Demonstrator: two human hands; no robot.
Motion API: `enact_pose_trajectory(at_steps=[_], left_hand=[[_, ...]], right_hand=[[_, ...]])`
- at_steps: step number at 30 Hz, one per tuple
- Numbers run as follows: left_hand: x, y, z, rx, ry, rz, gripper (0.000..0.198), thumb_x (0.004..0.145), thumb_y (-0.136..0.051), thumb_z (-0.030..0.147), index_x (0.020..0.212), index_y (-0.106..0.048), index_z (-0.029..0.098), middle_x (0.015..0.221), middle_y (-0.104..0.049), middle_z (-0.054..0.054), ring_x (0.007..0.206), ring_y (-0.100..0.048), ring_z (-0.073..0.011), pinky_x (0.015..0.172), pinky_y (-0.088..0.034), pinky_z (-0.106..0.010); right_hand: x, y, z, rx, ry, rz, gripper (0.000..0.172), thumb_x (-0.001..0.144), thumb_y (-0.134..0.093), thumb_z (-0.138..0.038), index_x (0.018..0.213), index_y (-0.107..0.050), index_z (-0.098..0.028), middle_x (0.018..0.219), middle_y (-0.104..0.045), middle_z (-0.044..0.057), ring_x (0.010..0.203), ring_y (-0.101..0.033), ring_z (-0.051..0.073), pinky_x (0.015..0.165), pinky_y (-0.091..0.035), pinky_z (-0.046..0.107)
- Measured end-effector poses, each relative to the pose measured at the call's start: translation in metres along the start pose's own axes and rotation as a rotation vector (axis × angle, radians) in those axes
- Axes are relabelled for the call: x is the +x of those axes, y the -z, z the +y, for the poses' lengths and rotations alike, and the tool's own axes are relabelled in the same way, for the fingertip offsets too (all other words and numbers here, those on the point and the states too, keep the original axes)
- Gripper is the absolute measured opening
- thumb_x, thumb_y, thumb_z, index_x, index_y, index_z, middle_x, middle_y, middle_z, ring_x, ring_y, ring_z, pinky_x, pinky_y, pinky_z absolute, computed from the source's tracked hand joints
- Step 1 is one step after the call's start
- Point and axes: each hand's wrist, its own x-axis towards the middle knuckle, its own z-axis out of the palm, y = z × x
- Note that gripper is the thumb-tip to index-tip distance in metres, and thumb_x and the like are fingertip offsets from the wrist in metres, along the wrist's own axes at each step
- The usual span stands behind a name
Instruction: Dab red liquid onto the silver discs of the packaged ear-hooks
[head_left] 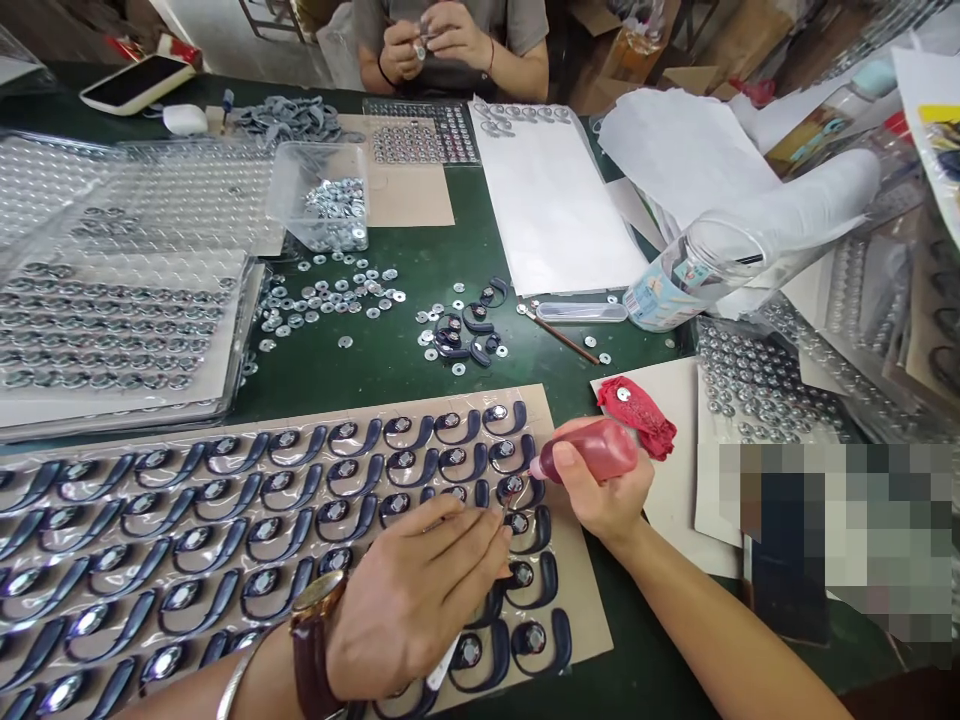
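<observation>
My right hand (pixel 611 500) is wrapped round a small squeeze bottle (pixel 600 450) of red liquid, tilted so its narrow nozzle points left and down at a dark hook-shaped part with a round silvery disc (pixel 513 484). Over the right part of the sheet lies my left hand (pixel 427 590), fingers together. A slim white-handled tool (pixel 444 662) shows beneath it, and a thin tip shows near the same disc; most of the tool is hidden by the hand. Rows of these dark hooks sit under clear film on a brown card (pixel 581 590).
Loose metal washers (pixel 330 300) and several loose dark hooks (pixel 476 325) lie beyond the card. A clear plastic box (pixel 281 185) holds more washers. A red cloth (pixel 637 415), a clear jar (pixel 667 290) and a brown stick (pixel 566 337) lie right. Across the table sits a person (pixel 450 50).
</observation>
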Motion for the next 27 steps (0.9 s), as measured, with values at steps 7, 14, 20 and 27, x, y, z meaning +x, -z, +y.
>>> enact_pose_trajectory(at_steps=[7, 14, 20, 27], left_hand=[[0.002, -0.007, 0.011, 0.102, -0.103, 0.006, 0.039, 0.09, -0.028, 0.006, 0.107, -0.063, 0.0, 0.11, -0.066, -0.018, 0.105, -0.062, -0.0263, 0.094, -0.045, -0.04], [0.003, -0.009, 0.019, 0.193, -0.159, -0.018, 0.038, 0.087, -0.029, 0.006, 0.106, -0.061, -0.003, 0.109, -0.064, -0.022, 0.104, -0.062, -0.0284, 0.1, -0.038, -0.045], [0.001, -0.01, 0.018, 0.203, -0.156, -0.032, 0.039, 0.087, -0.027, 0.006, 0.107, -0.06, -0.003, 0.111, -0.064, -0.021, 0.104, -0.062, -0.0269, 0.103, -0.037, -0.045], [0.002, -0.011, 0.018, 0.183, -0.139, -0.019, 0.039, 0.087, -0.029, 0.007, 0.106, -0.061, -0.002, 0.11, -0.064, -0.021, 0.105, -0.062, -0.0283, 0.096, -0.044, -0.041]], right_hand=[[0.002, -0.001, 0.0, -0.057, 0.127, -0.066, 0.013, 0.077, -0.066, -0.029, 0.071, -0.063, -0.017, 0.071, -0.068, 0.005, 0.056, -0.065, 0.016, 0.052, -0.054, 0.028], [0.003, -0.002, 0.0, -0.087, 0.104, -0.135, 0.013, 0.078, -0.066, -0.03, 0.074, -0.063, -0.017, 0.07, -0.07, 0.006, 0.057, -0.067, 0.018, 0.052, -0.056, 0.028], [0.001, -0.003, 0.001, -0.109, 0.065, -0.109, 0.014, 0.077, -0.067, -0.03, 0.074, -0.063, -0.017, 0.068, -0.07, 0.005, 0.053, -0.068, 0.018, 0.048, -0.055, 0.027], [0.0, -0.003, 0.002, -0.09, 0.053, -0.069, 0.016, 0.076, -0.069, -0.032, 0.076, -0.063, -0.017, 0.071, -0.07, 0.006, 0.054, -0.068, 0.018, 0.05, -0.056, 0.028]])
